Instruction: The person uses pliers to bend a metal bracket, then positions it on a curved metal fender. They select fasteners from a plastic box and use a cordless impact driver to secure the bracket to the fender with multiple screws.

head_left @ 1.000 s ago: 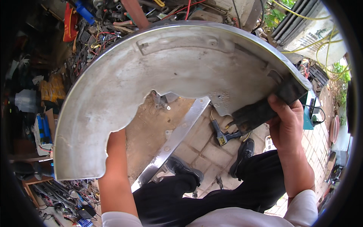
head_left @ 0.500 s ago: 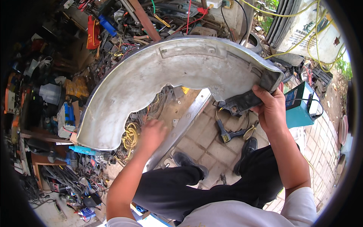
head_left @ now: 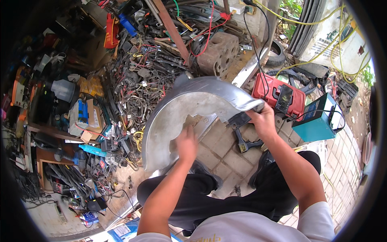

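My right hand (head_left: 262,120) is closed round the right end of a curved grey mudguard panel (head_left: 203,101), holding it up in front of me. A dark block-shaped piece (head_left: 240,119) sits under that end, beside my fingers. The panel is tilted, showing its dark outer face at the top and its pale, scuffed inside below. At its ragged inner edge is my left hand (head_left: 187,144), slightly blurred; whether its fingers touch or pinch the edge cannot be made out. Under the right end, a black and yellow pistol-shaped tool (head_left: 245,143) lies on the paving.
A large heap of cables and scrap (head_left: 139,90) spreads behind and left of the panel. Beyond stands a rusty metal block (head_left: 219,52). To the right are a red case (head_left: 279,97) and a teal box (head_left: 315,121). A tyre (head_left: 277,55) lies farther back.
The panel has dropped nearer to me and tipped, so its outer face now shows. My left hand has moved right and up to its inner edge. My right hand has shifted left and down with it.
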`<act>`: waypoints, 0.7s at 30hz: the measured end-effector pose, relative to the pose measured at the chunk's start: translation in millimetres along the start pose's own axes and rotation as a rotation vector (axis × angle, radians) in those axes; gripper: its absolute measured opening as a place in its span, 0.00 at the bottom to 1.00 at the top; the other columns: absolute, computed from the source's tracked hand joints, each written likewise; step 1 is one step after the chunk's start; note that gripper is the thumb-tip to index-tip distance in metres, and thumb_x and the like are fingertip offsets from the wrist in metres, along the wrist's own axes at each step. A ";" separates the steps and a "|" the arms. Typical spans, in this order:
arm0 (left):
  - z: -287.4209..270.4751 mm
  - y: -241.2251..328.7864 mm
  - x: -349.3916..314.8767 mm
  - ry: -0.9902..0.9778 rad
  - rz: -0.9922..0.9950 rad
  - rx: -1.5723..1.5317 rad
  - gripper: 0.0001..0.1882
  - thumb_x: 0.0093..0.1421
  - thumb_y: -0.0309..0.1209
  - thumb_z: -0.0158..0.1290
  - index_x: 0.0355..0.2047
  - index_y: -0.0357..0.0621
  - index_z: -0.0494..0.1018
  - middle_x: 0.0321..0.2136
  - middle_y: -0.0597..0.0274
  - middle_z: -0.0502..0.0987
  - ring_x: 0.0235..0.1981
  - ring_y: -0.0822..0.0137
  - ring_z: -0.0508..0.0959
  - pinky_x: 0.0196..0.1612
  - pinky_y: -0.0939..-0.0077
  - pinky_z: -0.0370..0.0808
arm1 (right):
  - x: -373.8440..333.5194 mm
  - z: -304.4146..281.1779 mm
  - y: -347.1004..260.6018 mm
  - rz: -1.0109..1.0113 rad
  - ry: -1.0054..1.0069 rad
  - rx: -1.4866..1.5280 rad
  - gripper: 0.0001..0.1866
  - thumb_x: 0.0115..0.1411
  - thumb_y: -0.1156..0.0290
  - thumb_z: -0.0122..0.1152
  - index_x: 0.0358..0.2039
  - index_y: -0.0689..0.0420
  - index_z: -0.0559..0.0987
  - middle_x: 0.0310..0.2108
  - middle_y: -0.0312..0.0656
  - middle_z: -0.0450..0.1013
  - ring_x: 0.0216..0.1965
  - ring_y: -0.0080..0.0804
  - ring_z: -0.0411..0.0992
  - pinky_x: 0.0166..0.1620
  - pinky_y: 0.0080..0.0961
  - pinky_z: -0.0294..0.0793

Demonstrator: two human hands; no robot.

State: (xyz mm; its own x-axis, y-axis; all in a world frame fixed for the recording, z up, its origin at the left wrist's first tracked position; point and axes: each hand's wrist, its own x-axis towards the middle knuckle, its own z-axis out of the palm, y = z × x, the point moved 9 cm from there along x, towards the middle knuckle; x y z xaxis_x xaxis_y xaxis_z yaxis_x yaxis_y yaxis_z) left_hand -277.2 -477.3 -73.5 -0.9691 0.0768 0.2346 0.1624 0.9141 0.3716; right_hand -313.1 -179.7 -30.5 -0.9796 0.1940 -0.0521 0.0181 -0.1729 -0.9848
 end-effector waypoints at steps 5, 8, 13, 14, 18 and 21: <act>-33.6 36.7 -31.1 0.049 0.210 -0.125 0.23 0.57 0.27 0.59 0.53 0.36 0.73 0.49 0.45 0.76 0.48 0.47 0.77 0.52 0.56 0.74 | -6.6 15.7 47.7 0.148 -0.082 -0.060 0.06 0.60 0.76 0.67 0.36 0.55 0.78 0.28 0.25 0.73 0.26 0.13 0.67 0.27 0.15 0.69; -76.3 35.0 -24.3 0.116 0.298 0.008 0.25 0.56 0.33 0.61 0.55 0.44 0.73 0.50 0.52 0.75 0.51 0.50 0.74 0.56 0.56 0.71 | -13.6 20.0 59.2 0.170 -0.039 -0.102 0.05 0.60 0.76 0.66 0.34 0.56 0.77 0.27 0.26 0.73 0.26 0.14 0.68 0.27 0.17 0.69; -109.8 -83.4 36.7 -0.292 -0.386 0.453 0.36 0.57 0.44 0.60 0.63 0.47 0.64 0.56 0.49 0.72 0.55 0.46 0.74 0.54 0.49 0.73 | -6.3 38.4 52.5 0.129 -0.003 -0.178 0.05 0.59 0.77 0.65 0.34 0.58 0.77 0.27 0.28 0.73 0.25 0.16 0.68 0.26 0.19 0.68; -106.3 -105.6 40.8 -0.426 -0.469 0.416 0.33 0.59 0.43 0.59 0.62 0.44 0.65 0.48 0.46 0.78 0.48 0.45 0.79 0.49 0.50 0.77 | -5.7 40.2 53.1 0.173 -0.004 -0.184 0.05 0.59 0.77 0.65 0.35 0.58 0.77 0.27 0.29 0.73 0.25 0.16 0.68 0.25 0.19 0.70; -88.8 -139.8 52.7 -0.432 -0.385 0.434 0.12 0.62 0.28 0.47 0.44 0.39 0.71 0.38 0.42 0.81 0.42 0.42 0.82 0.45 0.49 0.79 | -1.3 52.3 47.7 0.203 0.001 -0.226 0.06 0.59 0.75 0.65 0.36 0.59 0.77 0.26 0.30 0.72 0.24 0.16 0.69 0.23 0.19 0.73; -89.5 -153.3 70.9 -0.338 -0.321 0.463 0.10 0.63 0.27 0.45 0.42 0.39 0.73 0.38 0.41 0.81 0.42 0.42 0.82 0.45 0.49 0.79 | 11.1 65.2 49.6 0.200 0.053 -0.290 0.07 0.59 0.75 0.65 0.36 0.60 0.77 0.26 0.30 0.72 0.23 0.17 0.69 0.22 0.20 0.71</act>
State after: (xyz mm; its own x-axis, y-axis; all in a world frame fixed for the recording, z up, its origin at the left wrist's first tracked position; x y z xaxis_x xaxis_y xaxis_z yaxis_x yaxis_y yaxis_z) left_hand -354.1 -647.6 -33.4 -0.9733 -0.1767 -0.1465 -0.1686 0.9834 -0.0664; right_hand -336.1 -249.1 -69.1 -0.9392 0.2353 -0.2501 0.2725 0.0673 -0.9598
